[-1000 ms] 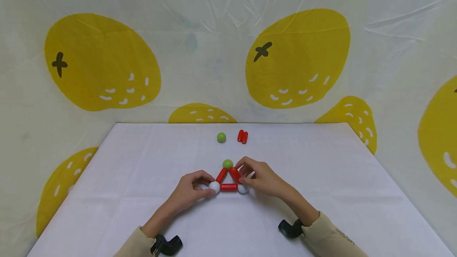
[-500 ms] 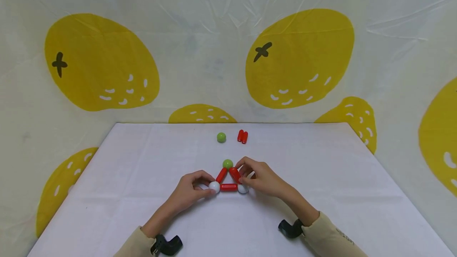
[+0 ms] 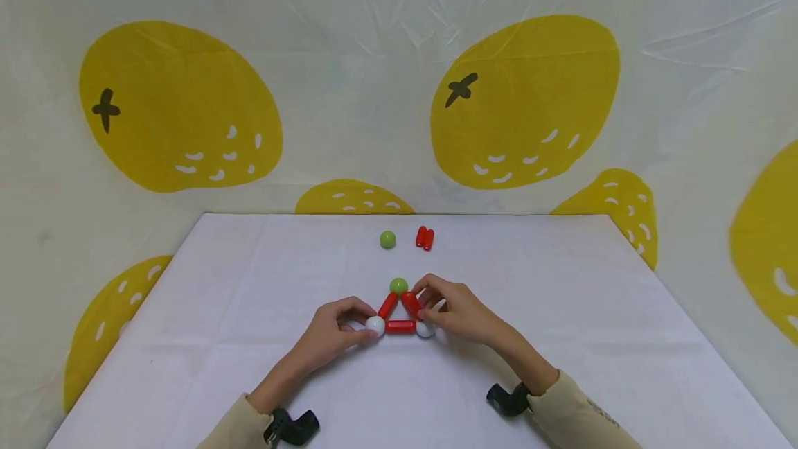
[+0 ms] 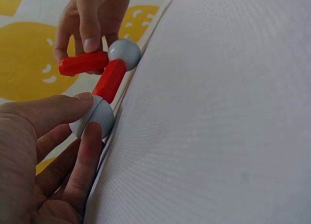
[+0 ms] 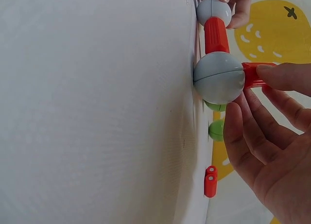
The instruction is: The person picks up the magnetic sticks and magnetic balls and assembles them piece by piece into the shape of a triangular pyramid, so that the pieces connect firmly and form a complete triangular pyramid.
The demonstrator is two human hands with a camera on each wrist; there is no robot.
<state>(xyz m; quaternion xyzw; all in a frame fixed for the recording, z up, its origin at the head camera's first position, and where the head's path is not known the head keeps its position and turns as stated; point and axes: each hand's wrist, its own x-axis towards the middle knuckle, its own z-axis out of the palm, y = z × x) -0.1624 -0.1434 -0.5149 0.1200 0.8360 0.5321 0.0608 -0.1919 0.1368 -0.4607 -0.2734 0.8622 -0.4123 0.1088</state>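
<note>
A small triangle of toy balls and rods sits on the table before both hands. Its corners are a green ball point(image 3: 398, 286), a left white ball point(image 3: 375, 326) and a right white ball point(image 5: 219, 78); one red rod point(image 3: 400, 326) joins the white pair, and another red rod point(image 3: 387, 305) leads up to the green ball. My left hand point(image 3: 339, 328) pinches the left white ball between thumb and fingers. From the right white ball a raised red rod point(image 4: 82, 63) sticks up off the tabletop, held by my right hand point(image 3: 458, 310). In the head view this rod overlaps the triangle's right side.
Toward the back of the table lie a loose green ball point(image 3: 388, 239) and a pair of loose red rods point(image 3: 425, 238), side by side. A white cloth point(image 3: 249, 262) covers the table, whose far edge meets a fruit-printed backdrop point(image 3: 355, 89).
</note>
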